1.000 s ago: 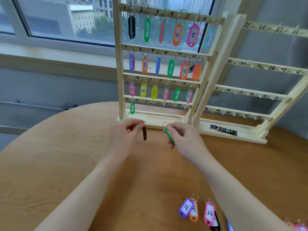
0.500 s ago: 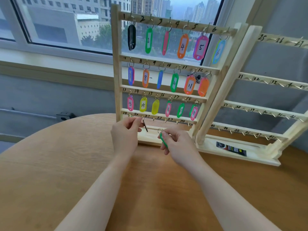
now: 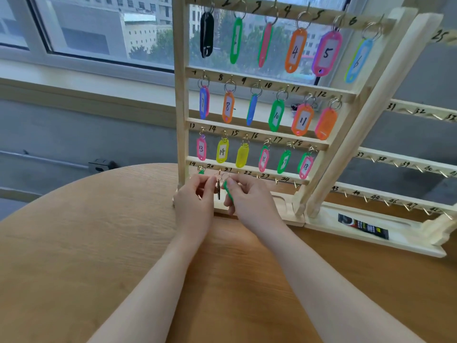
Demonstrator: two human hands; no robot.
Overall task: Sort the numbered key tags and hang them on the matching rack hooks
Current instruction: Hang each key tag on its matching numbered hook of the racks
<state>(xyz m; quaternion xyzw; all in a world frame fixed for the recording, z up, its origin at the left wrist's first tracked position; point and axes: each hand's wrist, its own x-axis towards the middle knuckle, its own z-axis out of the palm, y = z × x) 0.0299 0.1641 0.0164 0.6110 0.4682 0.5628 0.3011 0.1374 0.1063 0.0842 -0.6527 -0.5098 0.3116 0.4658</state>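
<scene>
Below rail 19–24: left hand (image 3: 195, 199) pinches dark tag (image 3: 218, 191); right hand (image 3: 249, 199) green tag (image 3: 228, 193).

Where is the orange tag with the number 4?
In the head view, the orange tag 4 hangs on the rack's top row, between the red-and-green tag and purple tag 5.

I see a pale unfinished-wood rack (image 3: 181, 100), glossy plastic tags (image 3: 296, 50) on shiny metal rings (image 3: 303, 19), and a matt, grained tabletop (image 3: 86, 243), probably wood laminate.
</scene>
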